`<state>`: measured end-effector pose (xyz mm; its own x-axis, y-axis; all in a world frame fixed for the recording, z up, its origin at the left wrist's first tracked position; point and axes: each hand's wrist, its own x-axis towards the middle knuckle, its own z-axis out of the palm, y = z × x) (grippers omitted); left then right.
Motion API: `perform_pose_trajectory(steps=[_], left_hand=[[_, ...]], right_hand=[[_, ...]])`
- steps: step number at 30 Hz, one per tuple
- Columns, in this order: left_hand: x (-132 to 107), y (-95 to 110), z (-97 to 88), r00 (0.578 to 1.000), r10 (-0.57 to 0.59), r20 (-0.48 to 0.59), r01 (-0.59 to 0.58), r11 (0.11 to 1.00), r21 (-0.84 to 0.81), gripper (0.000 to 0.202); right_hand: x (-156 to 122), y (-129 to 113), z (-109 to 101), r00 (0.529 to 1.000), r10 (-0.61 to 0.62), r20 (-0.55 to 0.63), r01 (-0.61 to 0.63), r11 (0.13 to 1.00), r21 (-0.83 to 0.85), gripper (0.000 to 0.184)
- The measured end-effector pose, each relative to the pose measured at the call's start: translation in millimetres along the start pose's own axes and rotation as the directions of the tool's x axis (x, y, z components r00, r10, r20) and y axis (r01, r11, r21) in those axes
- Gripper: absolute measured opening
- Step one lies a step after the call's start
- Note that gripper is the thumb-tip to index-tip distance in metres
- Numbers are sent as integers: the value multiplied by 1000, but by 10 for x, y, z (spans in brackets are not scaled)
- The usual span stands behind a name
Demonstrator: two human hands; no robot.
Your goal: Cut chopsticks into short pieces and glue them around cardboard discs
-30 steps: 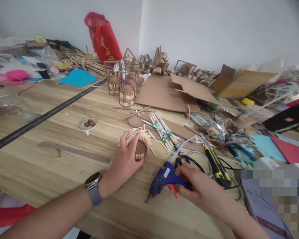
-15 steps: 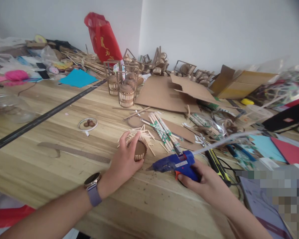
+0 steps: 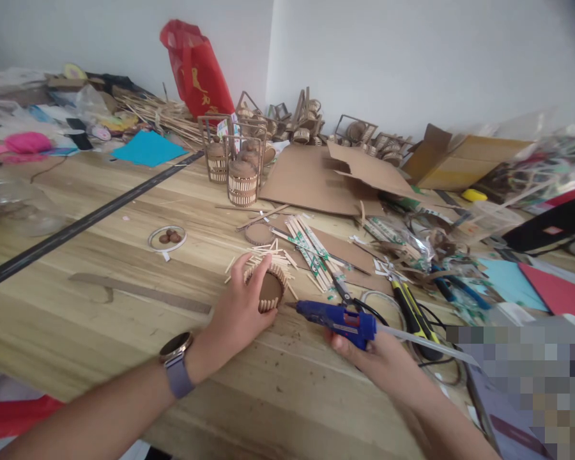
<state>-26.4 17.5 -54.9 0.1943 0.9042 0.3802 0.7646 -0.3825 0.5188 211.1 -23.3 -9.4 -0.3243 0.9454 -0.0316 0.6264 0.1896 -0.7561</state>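
Observation:
My left hand (image 3: 242, 300), with a watch at the wrist, is wrapped round a small round basket (image 3: 272, 289) of cardboard ringed with short wooden sticks. In my right hand (image 3: 364, 354) is a blue hot glue gun (image 3: 338, 319), a long clear glue stick (image 3: 426, 342) poking out of its back. The gun's nozzle points left, close to the basket's right side; whether it touches cannot be made out. Behind the basket lies a loose pile of short sticks (image 3: 280, 259). Beyond that is a cardboard disc (image 3: 259, 233).
Paper-wrapped chopsticks (image 3: 311, 252), scissors (image 3: 341, 291) and a yellow-black cutter (image 3: 414, 319) lie nearby. Left are a cardboard strip (image 3: 144, 294) and a white ring (image 3: 167, 239) around brown balls. Finished lidded baskets (image 3: 243, 179), a cardboard sheet (image 3: 306, 179) and a red bag (image 3: 196, 70) stand behind.
My right hand has turned the glue gun more level, its nozzle rising nearer the basket and the glue stick swinging down. My left hand keeps its hold on the basket.

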Motion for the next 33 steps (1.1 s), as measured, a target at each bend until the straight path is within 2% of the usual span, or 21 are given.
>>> perform_pose_trajectory(steps=[5, 13, 33], left_hand=[[2, 2, -6, 1000, 3, 3, -3, 1000, -6, 94], [9, -10, -7, 1000, 26, -6, -26, 1000, 8, 96], [4, -16, 9, 999, 33, -4, -33, 999, 6, 92]], right_hand=[[20, 64, 126, 998, 2, -68, -8, 996, -84, 37], [60, 56, 196, 999, 25, -46, -29, 995, -91, 37], [62, 144, 284, 997, 17, -79, -28, 990, -137, 39]])
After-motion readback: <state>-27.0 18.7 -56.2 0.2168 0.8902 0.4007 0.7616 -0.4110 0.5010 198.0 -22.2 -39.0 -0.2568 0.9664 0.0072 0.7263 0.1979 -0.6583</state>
